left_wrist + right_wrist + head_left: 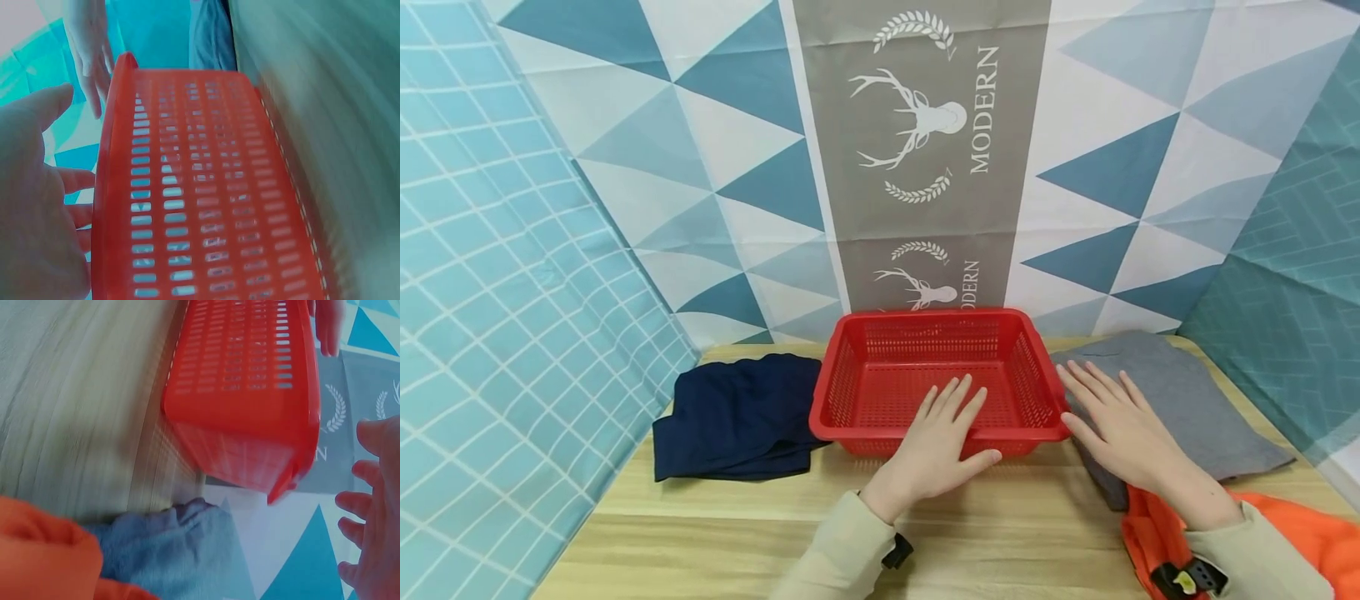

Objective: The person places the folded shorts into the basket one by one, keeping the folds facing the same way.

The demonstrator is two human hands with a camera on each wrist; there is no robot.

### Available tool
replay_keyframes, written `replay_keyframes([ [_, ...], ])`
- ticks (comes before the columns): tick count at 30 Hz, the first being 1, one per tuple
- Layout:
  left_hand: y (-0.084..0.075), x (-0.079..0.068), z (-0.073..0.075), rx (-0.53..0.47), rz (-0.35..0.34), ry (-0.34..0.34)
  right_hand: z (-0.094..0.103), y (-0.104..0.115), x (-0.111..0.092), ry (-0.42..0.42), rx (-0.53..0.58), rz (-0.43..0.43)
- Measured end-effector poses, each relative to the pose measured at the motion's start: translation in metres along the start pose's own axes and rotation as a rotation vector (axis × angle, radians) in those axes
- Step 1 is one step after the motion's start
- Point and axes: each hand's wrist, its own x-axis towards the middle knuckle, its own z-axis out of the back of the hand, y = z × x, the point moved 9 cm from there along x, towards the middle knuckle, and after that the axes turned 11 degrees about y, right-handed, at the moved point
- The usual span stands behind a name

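Note:
A red plastic basket with slotted walls stands upright on the wooden table. My left hand is over its front rim with the fingers straight, spread and pointing into the basket. In the left wrist view that hand is beside the top edge of the slotted wall. My right hand is held flat at the basket's right front corner, above a grey cloth. The right wrist view shows this hand with its fingers extended and a gap between them and the basket.
A folded navy cloth lies left of the basket. Bright orange fabric lies at the right front, partly under the right forearm. Behind the table hangs a patterned curtain, close to the basket's back.

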Motion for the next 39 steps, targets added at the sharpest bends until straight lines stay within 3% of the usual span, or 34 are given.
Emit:
replay_keyframes([
  [10, -0.022, 0.004, -0.01, 0.038, -0.053, 0.015, 0.003, -0.022, -0.025, 0.052, 0.028, -0.043],
  [26, -0.054, 0.004, -0.017, 0.072, -0.158, -0.011, 0.008, -0.062, -0.064, 0.014, 0.034, -0.08],
  [39, -0.078, 0.002, -0.023, 0.184, -0.23, -0.038, 0.0, -0.088, -0.083, 0.052, 0.018, -0.209],
])
